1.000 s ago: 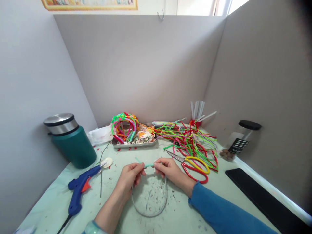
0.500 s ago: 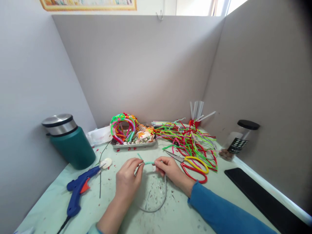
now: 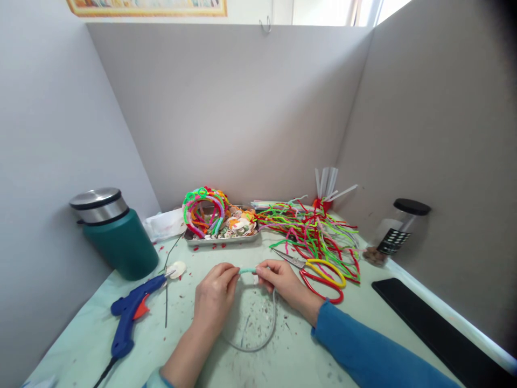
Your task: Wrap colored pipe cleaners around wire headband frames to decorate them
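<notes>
A thin grey headband-like hoop (image 3: pixel 258 348) curves below my hands, and a mint-green pipe cleaner (image 3: pixel 247 270) is wrapped round a short stretch of it. My left hand (image 3: pixel 216 291) pinches the left end of the green part, thumb against fingers. On the other side my right hand (image 3: pixel 278 277) grips the right end, where the grey hoop runs down from the fingers. The fingertips hide both ends of the wrapped stretch. Scissors (image 3: pixel 319 272) with red and yellow handles lie open just right of my right hand.
A metal tray (image 3: pixel 222 242) holds colourful wrapped rings (image 3: pixel 204 213) and small pieces. Loose pipe cleaners (image 3: pixel 313 229) pile up at its right. A blue glue gun (image 3: pixel 131 318) and a green flask (image 3: pixel 121 242) stand left; a jar (image 3: pixel 391 237) and black strip (image 3: pixel 436 328) are right.
The loose tail of green pipe cleaner that stuck up by my left fingers no longer shows. My left hand has turned and shifted slightly right; my right hand stays in place.
</notes>
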